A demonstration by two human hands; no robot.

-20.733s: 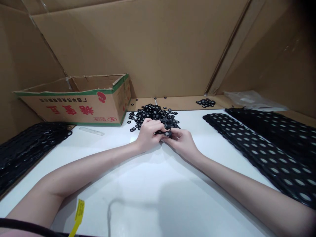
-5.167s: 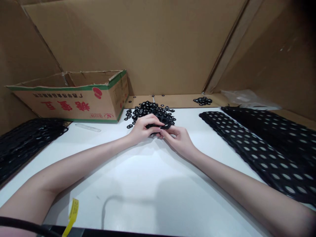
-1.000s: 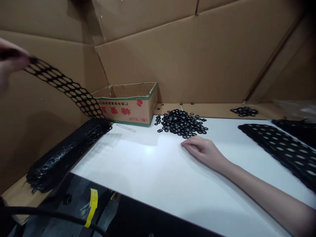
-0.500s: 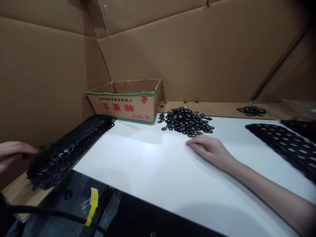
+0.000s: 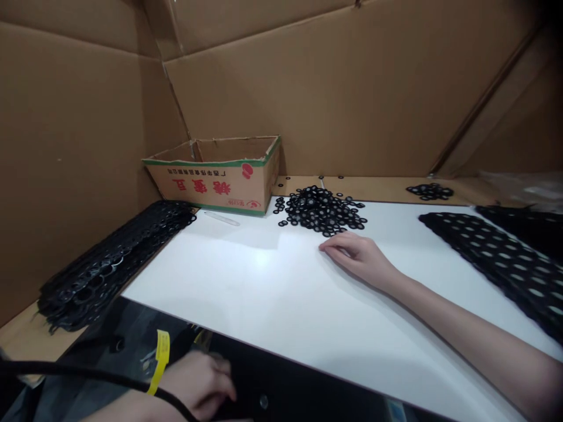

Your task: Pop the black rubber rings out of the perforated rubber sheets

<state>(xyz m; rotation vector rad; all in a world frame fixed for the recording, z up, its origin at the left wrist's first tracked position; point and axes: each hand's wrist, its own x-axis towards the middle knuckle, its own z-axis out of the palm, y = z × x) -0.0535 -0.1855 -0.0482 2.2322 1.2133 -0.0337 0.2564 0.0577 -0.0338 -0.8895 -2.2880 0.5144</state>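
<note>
My right hand (image 5: pixel 349 252) rests on the white board (image 5: pixel 246 275), its thumb and fingertips pressed together just in front of a pile of small black rings (image 5: pixel 323 210). Whether anything sits in that pinch is too small to see. Low in the view, my left hand (image 5: pixel 202 381) is blurred over the dark area in front of the board, its fingers curled; what it may hold cannot be made out. At the left lies a long stack of black perforated strips (image 5: pixel 109 264). More black sheets with round holes (image 5: pixel 492 246) lie at the right.
An open cardboard box (image 5: pixel 206 184) stands at the back left, with a thin whitish stick (image 5: pixel 222 218) before it. A smaller ring pile (image 5: pixel 430 191) lies at the back right. A black cable (image 5: pixel 79 372) with a yellow tag (image 5: pixel 162 354) crosses the lower left. Cardboard walls (image 5: pixel 308 88) surround the board.
My left hand has moved from the stack of black strips at the left to the lower middle. The whole view has shifted slightly; my right hand stays beside the ring pile.
</note>
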